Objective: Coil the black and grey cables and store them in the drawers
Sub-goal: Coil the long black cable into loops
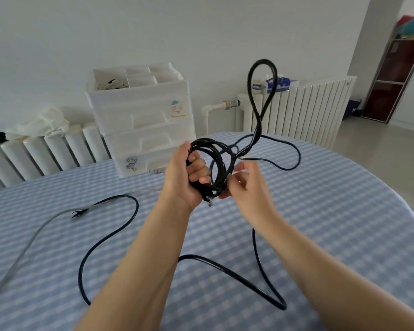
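Note:
My left hand grips a bundle of coiled loops of the black cable above the table, with a plug end poking out below the fist. My right hand is just right of the coil, blurred, its fingers touching the loops near the bottom. One loop of the black cable flies up in the air behind the coil. The rest of the black cable trails over the tablecloth to the left and front. The grey cable lies loose at the left. The white plastic drawer unit stands behind the hands, drawers closed.
The table carries a blue and white checked cloth. White radiators line the wall behind. The drawer unit's top tray holds small items. A dark red cabinet stands at the far right on the open floor.

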A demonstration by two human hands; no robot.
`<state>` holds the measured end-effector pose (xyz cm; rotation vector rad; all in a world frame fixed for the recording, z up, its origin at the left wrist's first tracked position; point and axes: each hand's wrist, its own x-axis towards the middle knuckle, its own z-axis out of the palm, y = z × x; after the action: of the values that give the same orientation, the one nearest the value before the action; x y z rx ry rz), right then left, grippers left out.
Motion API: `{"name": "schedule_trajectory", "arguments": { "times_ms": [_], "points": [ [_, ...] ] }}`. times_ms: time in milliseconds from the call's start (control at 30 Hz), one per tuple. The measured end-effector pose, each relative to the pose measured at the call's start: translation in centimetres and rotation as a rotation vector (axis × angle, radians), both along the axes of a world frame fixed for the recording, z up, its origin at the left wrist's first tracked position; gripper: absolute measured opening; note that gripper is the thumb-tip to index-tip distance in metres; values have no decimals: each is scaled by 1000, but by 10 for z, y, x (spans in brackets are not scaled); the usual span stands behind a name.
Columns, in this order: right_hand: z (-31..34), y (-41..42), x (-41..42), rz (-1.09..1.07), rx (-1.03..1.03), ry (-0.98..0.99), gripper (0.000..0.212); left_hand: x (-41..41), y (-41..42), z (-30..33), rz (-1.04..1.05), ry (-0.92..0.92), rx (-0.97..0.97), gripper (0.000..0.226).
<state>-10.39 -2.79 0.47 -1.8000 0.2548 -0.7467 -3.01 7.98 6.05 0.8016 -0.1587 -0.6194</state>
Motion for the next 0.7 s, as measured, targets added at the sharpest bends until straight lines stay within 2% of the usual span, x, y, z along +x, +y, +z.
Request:
{"name": "schedule_trajectory", "arguments": {
  "times_ms": [100,233,367,433,500,600,700],
  "points": [
    [3,-1,2,-85,-134,73,29,-3,-2,-2,-10,-45,54,41],
    [9,-1,9,-42,49,39,27,-5,-3,1,3,-80,93,42],
    [16,-6,7,37,263,-131,32,-1,2,1,42,-92,161,43],
    [20,-6,4,43,249,-162,25,-1,1,0,47,-116,204,44],
    [23,-6,7,-40,167,-138,26,-4,-2,-2,46,-183,269,43],
    [27,-11,19,-181,235,-152,24,-9,-6,-2,60,-285,332,43],
    [24,-20,21,-280,206,-193,24,-10,-4,2,112,-252,252,44]
  ]
}}
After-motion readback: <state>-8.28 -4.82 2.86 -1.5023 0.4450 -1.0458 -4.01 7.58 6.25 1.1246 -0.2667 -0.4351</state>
